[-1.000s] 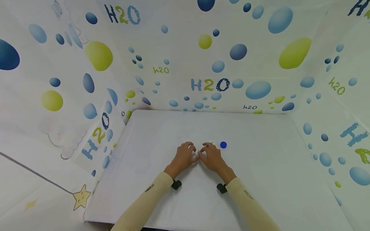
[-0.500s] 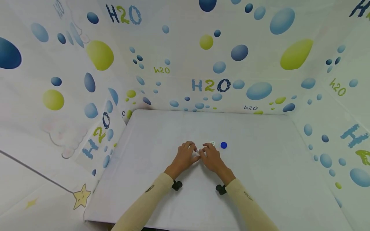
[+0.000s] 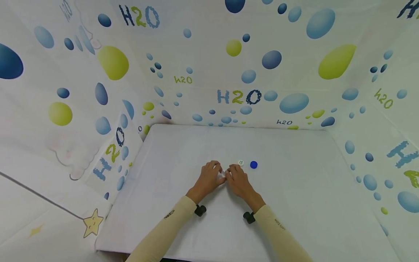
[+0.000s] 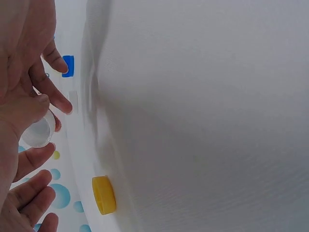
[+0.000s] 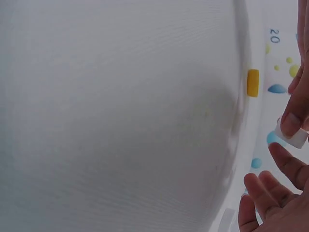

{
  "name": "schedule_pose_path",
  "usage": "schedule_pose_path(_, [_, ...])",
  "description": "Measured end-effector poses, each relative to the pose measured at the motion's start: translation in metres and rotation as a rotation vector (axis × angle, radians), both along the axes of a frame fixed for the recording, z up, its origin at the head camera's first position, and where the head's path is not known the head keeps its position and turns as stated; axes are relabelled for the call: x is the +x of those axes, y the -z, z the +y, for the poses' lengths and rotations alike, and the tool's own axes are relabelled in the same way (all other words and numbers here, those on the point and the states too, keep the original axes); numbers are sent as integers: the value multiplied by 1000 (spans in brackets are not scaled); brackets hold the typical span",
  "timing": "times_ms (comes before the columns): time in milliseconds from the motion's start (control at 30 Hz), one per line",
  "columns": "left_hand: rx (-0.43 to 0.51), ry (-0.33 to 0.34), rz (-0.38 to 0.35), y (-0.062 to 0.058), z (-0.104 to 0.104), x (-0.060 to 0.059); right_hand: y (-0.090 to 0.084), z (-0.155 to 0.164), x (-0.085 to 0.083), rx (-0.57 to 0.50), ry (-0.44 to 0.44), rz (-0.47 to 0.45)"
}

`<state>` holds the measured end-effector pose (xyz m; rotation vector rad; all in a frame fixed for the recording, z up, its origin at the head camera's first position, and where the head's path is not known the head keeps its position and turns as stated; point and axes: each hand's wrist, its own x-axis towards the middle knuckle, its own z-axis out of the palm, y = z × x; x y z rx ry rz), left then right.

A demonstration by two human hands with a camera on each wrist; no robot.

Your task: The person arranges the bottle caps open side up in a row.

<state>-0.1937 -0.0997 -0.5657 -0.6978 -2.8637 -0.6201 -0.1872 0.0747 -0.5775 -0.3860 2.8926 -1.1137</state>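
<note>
Meeting over the middle of the white table (image 3: pixel 294 189), the left hand (image 3: pixel 209 178) and the right hand (image 3: pixel 238 179) come together fingertip to fingertip. Between them sits a small clear cap (image 4: pixel 38 131), a short round piece. In the left wrist view the left thumb and fingers curl round it and pinch it, its open mouth turned toward that camera and its short axis running roughly along the line of the fingers. In the right wrist view the same clear cap (image 5: pixel 292 137) shows side-on as a low white band under a fingertip, and the right hand's fingers (image 5: pixel 289 166) lie loosely curled just beside it; whether they grip it cannot be told. In the head view the cap is hidden between the fingertips.

Just to the right of the right hand, slightly farther away, a small white disc (image 3: pixel 240 162) lies flat on the table, and a blue cap (image 3: pixel 253 165) lies flat just to the right of that. A yellow cap (image 4: pixel 104 195) stands on its edge on the cloth in the left wrist view, near the hands; the right wrist view shows it too (image 5: pixel 253 83). Both arms wear cream sleeves (image 3: pixel 163 233). Walls printed with bubbles (image 3: pixel 294 102) enclose the table at the left, right and far sides.
</note>
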Motion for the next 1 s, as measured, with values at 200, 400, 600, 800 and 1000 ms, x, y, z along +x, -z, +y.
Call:
schedule_pose_path(200, [-24,-16,-19,1,0,-1,3,2,1,19,-36,50])
schedule_pose_path(400, [-33,-10,-21,1,-1,-1,3,5,3,41,-58,83])
schedule_pose_path(600, [-20,0,-21,1,-3,-2,4,7,3,72,-62,100])
schedule_pose_path(800, [-4,12,-36,2,-5,-2,5,10,5,77,-70,125])
schedule_pose_path(1000, [-12,10,-51,3,-6,-4,9,11,3,120,-79,126])
